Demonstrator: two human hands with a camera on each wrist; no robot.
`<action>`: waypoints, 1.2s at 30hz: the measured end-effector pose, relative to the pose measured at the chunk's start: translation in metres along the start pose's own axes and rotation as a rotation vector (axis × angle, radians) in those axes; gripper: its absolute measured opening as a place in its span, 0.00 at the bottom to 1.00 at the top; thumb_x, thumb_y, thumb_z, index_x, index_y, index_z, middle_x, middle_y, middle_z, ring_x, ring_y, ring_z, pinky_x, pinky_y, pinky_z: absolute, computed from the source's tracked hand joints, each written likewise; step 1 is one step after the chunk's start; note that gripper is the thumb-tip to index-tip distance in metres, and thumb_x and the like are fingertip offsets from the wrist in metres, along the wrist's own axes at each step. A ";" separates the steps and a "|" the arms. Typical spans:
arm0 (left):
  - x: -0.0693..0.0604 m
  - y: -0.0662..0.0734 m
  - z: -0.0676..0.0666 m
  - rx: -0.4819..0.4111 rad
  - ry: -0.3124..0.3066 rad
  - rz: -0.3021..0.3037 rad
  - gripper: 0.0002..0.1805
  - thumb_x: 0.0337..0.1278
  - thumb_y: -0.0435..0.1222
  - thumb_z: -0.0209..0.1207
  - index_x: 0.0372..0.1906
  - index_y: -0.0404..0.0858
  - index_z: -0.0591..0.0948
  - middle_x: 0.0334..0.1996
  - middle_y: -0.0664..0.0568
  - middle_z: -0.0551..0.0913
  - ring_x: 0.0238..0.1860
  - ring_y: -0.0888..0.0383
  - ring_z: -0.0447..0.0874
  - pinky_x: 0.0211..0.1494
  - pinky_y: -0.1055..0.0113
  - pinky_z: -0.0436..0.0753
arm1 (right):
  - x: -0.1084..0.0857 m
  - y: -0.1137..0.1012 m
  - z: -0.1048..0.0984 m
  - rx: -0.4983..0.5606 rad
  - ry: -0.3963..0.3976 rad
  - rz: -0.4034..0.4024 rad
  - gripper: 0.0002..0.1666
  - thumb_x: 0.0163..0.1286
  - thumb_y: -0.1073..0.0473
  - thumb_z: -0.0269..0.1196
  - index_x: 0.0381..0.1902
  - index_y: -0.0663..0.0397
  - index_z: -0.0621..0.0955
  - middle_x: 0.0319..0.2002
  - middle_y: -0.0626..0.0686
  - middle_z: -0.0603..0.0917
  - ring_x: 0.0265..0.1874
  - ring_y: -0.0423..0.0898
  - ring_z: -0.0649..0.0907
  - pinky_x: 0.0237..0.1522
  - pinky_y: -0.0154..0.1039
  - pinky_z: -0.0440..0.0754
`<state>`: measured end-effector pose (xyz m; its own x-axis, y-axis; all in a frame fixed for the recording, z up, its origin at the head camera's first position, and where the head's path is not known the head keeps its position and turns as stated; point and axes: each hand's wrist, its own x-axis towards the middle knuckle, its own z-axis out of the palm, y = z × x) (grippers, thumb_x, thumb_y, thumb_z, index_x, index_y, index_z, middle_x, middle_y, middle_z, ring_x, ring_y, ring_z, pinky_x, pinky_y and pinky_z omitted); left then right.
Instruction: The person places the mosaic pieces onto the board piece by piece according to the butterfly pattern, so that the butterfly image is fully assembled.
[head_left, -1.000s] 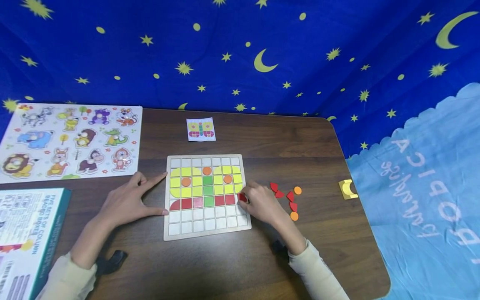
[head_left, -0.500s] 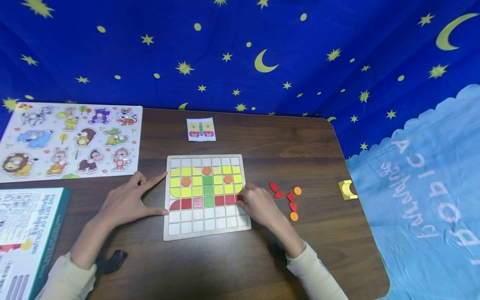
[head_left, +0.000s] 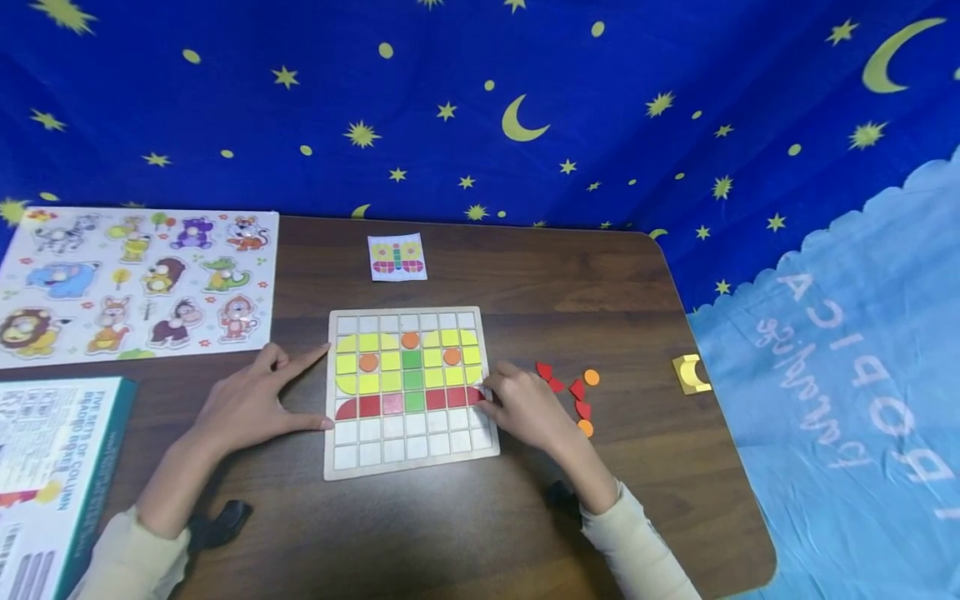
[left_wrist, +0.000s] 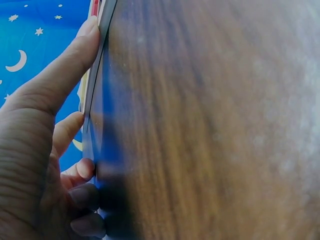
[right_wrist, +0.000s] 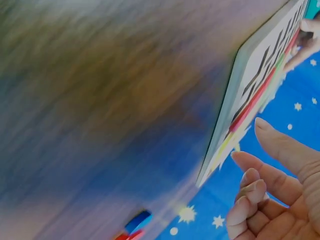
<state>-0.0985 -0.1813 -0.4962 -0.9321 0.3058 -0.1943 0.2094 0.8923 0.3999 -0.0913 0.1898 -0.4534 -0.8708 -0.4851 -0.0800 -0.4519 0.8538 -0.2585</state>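
Note:
A white gridded board lies on the table with yellow, green, orange and red tiles set in it. My left hand touches its left edge, thumb and index finger spread. At the right end of the red row sits a rounded red tile. My right hand is beside that tile at the board's right edge. Seen from the right wrist, thumb and index finger stand apart with nothing between them, the other fingers curled loosely. Loose red quarter pieces and orange discs lie right of this hand.
A small butterfly picture card lies behind the board. An animal puzzle and a box occupy the left side. A yellow piece is at the table's right edge. A blue star-patterned curtain hangs behind.
The rounded red tile, earlier tilted in my right fingers, now lies at the right end of the red row; the fingers have moved off it slightly. The left hand stays put.

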 end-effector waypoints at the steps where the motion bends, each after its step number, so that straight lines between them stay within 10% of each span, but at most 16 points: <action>1: 0.000 -0.001 0.000 0.002 0.002 0.000 0.62 0.32 0.79 0.60 0.77 0.56 0.61 0.40 0.50 0.63 0.25 0.57 0.61 0.23 0.65 0.59 | -0.001 0.002 -0.001 0.004 0.008 0.011 0.16 0.59 0.56 0.75 0.41 0.61 0.87 0.29 0.51 0.77 0.23 0.40 0.73 0.26 0.32 0.72; 19: 0.000 0.000 -0.001 -0.014 0.016 0.017 0.61 0.33 0.78 0.61 0.77 0.57 0.61 0.39 0.50 0.62 0.24 0.58 0.59 0.22 0.65 0.58 | -0.023 0.068 -0.012 -0.016 0.116 0.323 0.21 0.58 0.60 0.75 0.44 0.70 0.84 0.40 0.62 0.82 0.34 0.56 0.85 0.36 0.50 0.83; 36: 0.000 -0.001 0.000 -0.014 0.030 0.031 0.60 0.34 0.77 0.62 0.77 0.58 0.60 0.40 0.51 0.62 0.24 0.58 0.59 0.21 0.65 0.58 | -0.020 0.075 -0.006 0.002 0.090 0.330 0.14 0.60 0.62 0.72 0.40 0.67 0.86 0.38 0.60 0.82 0.33 0.54 0.84 0.35 0.49 0.83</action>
<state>-0.0983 -0.1823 -0.4965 -0.9336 0.3229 -0.1551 0.2344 0.8780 0.4174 -0.1089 0.2645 -0.4652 -0.9837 -0.1635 -0.0743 -0.1422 0.9617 -0.2342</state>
